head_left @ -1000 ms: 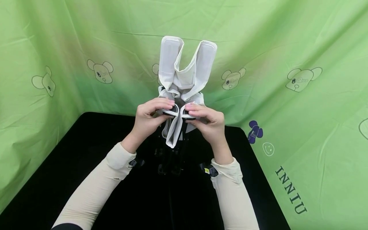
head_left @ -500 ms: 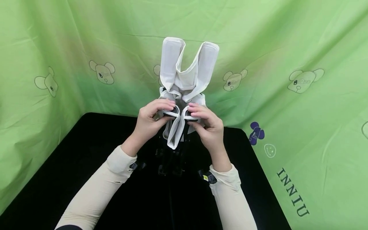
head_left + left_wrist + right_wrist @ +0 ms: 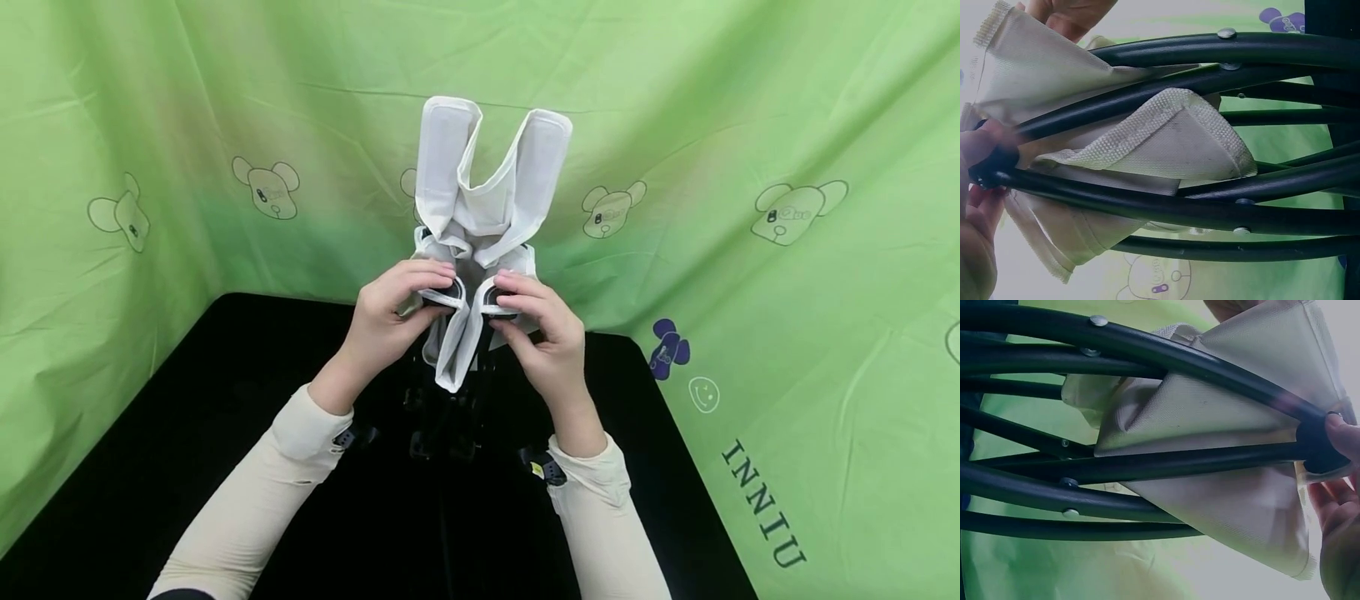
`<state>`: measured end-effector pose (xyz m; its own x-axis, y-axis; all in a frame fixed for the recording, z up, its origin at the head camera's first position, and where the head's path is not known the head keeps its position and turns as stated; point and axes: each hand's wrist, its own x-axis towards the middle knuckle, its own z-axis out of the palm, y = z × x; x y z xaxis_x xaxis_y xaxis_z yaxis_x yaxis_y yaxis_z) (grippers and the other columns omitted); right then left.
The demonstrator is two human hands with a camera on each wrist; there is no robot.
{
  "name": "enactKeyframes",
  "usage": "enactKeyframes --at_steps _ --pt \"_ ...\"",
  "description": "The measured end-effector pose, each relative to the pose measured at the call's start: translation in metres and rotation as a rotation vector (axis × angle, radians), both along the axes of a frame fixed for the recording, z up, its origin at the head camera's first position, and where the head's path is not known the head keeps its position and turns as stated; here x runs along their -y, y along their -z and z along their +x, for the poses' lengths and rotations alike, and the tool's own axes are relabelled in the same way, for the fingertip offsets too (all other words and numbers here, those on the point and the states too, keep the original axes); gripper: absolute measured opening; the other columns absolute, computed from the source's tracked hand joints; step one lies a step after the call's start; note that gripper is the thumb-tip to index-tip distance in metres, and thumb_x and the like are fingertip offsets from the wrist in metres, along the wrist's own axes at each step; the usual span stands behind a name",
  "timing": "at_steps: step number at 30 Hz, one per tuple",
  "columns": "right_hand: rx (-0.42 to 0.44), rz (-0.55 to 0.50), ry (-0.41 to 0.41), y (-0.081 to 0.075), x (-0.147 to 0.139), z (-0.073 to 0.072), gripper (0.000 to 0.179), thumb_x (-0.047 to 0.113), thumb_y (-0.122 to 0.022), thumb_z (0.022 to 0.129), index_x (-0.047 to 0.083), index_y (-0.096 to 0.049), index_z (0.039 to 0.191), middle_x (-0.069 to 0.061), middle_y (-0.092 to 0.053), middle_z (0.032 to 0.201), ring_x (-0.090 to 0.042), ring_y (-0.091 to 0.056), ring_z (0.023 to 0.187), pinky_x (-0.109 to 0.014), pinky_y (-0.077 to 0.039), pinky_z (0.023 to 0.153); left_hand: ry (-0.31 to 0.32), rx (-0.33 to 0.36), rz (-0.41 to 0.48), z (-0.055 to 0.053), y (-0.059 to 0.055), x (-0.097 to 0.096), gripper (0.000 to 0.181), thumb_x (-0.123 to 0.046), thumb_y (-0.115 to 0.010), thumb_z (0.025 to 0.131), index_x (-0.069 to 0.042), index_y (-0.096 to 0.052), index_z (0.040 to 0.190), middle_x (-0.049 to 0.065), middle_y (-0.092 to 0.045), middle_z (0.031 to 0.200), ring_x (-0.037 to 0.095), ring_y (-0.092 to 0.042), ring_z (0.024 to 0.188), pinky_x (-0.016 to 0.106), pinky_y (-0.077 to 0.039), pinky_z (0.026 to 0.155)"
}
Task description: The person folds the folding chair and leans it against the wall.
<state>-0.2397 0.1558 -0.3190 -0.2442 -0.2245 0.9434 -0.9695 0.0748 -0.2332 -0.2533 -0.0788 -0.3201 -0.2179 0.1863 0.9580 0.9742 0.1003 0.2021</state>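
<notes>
A partly folded folding chair stands upright in the head view, with a grey-white fabric seat (image 3: 487,204) bunched between its poles. My left hand (image 3: 390,308) pinches the near left fabric corner, thumb below and fingers on top. On the near right corner, my right hand (image 3: 553,333) has the same kind of grip. Both wrist views show black tubes (image 3: 1197,209) joined by silver rivets. A black end piece (image 3: 997,159) sits in my left hand's grip, and another black end piece (image 3: 1322,444) sits in my right hand's. The fabric hangs slack in folds.
Beneath the chair is a black tabletop (image 3: 450,533), against which its dark feet (image 3: 422,446) barely show. A green curtain (image 3: 810,317) with printed bear heads encloses the back and both sides, close behind the chair.
The two near corners have moved slightly apart, so the gap between my hands is a little wider. Both grips stay on the chair, and the view has shifted slightly.
</notes>
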Motion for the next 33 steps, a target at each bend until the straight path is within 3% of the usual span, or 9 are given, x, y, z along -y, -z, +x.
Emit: enactKeyframes --at_steps 6,14,18,24,33 --pt "-0.021 0.068 0.041 -0.004 -0.004 0.008 0.038 -0.016 -0.081 0.075 -0.007 -0.071 0.110 -0.026 -0.067 0.127 -0.043 -0.059 0.127 -0.053 -0.044 0.112 -0.036 0.010 0.009 0.006 0.000 0.000 0.037 0.010 -0.084 0.077 0.001 -0.073 0.111 0.017 -0.071 0.119 0.030 -0.066 0.117 0.041 -0.050 0.108" --pt "-0.076 0.030 0.098 -0.006 -0.007 0.015 0.034 -0.010 -0.082 0.076 -0.007 -0.072 0.108 -0.027 -0.067 0.125 -0.044 -0.060 0.124 -0.058 -0.043 0.112 -0.105 0.032 0.055 0.012 0.005 0.003 0.046 0.008 -0.087 0.075 0.002 -0.069 0.117 0.017 -0.070 0.123 0.031 -0.065 0.119 0.038 -0.050 0.106" --pt "-0.082 -0.002 0.124 -0.004 -0.010 0.017 0.026 0.006 -0.082 0.086 -0.009 -0.072 0.106 -0.029 -0.067 0.122 -0.045 -0.062 0.120 -0.060 -0.044 0.111 -0.126 0.052 0.077 0.015 0.008 0.005 0.050 0.007 -0.088 0.074 0.002 -0.068 0.119 0.016 -0.069 0.125 0.030 -0.064 0.121 0.040 -0.050 0.106" --pt "-0.071 -0.023 0.173 0.000 -0.014 0.024 0.035 0.022 -0.078 0.093 -0.011 -0.071 0.104 -0.033 -0.066 0.121 -0.051 -0.061 0.118 -0.055 -0.046 0.110 -0.170 0.103 0.115 0.018 0.012 0.013 0.055 0.008 -0.090 0.071 0.002 -0.069 0.121 0.015 -0.068 0.126 0.028 -0.063 0.122 0.041 -0.048 0.108" --pt "-0.055 -0.073 0.247 -0.002 -0.017 0.044 0.036 0.023 -0.077 0.094 -0.012 -0.070 0.101 -0.034 -0.067 0.116 -0.048 -0.062 0.117 -0.047 -0.049 0.108 -0.134 0.234 0.207 0.025 0.025 0.017 0.055 0.012 -0.087 0.072 0.007 -0.066 0.122 0.019 -0.065 0.129 0.031 -0.060 0.125 0.038 -0.049 0.110"
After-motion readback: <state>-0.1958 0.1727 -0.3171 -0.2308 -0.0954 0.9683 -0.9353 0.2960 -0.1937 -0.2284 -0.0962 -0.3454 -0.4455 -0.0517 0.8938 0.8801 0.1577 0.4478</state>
